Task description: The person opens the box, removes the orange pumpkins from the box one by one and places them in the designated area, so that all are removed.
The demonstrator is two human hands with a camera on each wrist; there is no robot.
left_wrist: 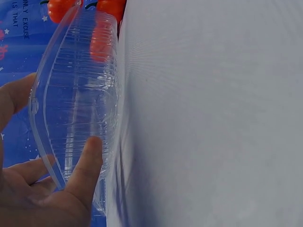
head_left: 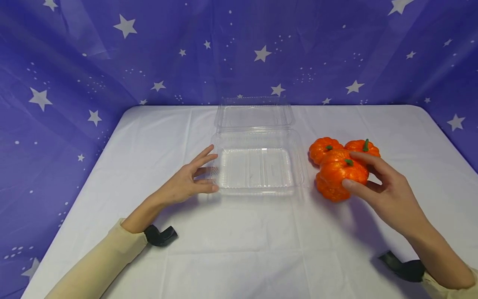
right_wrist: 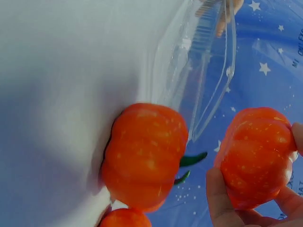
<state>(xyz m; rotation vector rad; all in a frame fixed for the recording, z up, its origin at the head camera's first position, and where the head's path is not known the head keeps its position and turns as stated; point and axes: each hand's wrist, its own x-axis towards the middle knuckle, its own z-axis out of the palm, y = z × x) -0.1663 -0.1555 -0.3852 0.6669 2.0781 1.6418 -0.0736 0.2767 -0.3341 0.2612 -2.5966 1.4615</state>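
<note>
A small orange toy pumpkin (head_left: 337, 172) with a green stem is pinched between the thumb and fingers of my right hand (head_left: 390, 195). It is held raised over other orange pumpkins, partly covering them; the right wrist view shows the gripped pumpkin (right_wrist: 258, 156) apart from the one on the cloth (right_wrist: 147, 153). At the middle of the table a clear plastic clamshell container (head_left: 257, 191) lies with its lid (head_left: 255, 116) folded back. Along the container's left side my left hand (head_left: 184, 180) rests with spread fingers, the thumb (left_wrist: 87, 165) against the outer wall.
Beneath and behind the held pumpkin stand a front pumpkin (head_left: 330, 194), a back left pumpkin (head_left: 322, 150) and a back right pumpkin (head_left: 356, 145). White cloth (head_left: 239, 253) covers the table. A purple star-patterned curtain (head_left: 239, 25) rises behind its back edge.
</note>
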